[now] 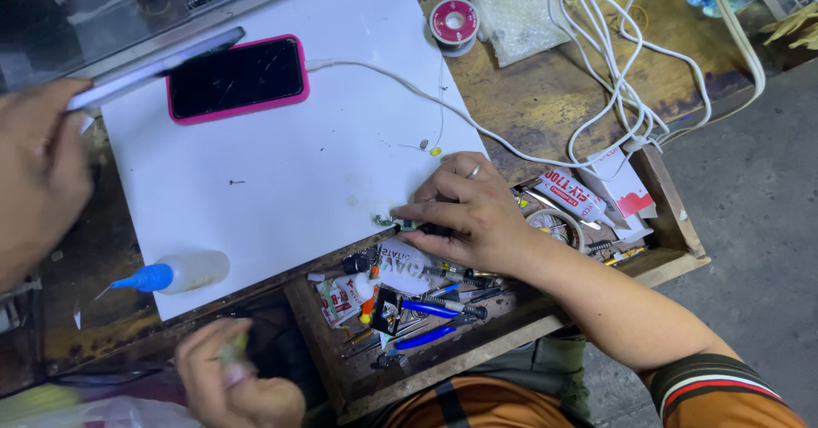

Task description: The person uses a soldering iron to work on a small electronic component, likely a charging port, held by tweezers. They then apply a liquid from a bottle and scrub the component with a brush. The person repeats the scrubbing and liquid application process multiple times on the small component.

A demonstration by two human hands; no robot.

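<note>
Phone (pixel 236 78): glossy glass screen w/ scratches, pink rubbery case. White mat (pixel 281 164) smooth, matt; bench (pixel 545 104) rough worn wood. Squeeze bottle (pixel 192 271) translucent plastic, blue tip; pliers (pixel 430 309) blue plastic grips

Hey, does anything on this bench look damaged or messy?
Yes. The pink-cased phone on the white sheet has a scratched, cracked-looking screen, and the open drawer is a jumble of tools and tubes.

- The middle of the white sheet (pixel 281 172) on the worktop (pixel 528 104) lies bare, open to a hand from above.
- The pink phone (pixel 237 79) blocks its far edge; the bottle (pixel 179 273) its near-left corner.
- White cables (pixel 613 62) crowd the far right.
- The drawer (pixel 673 224) is packed with tools, little room inside.
</note>
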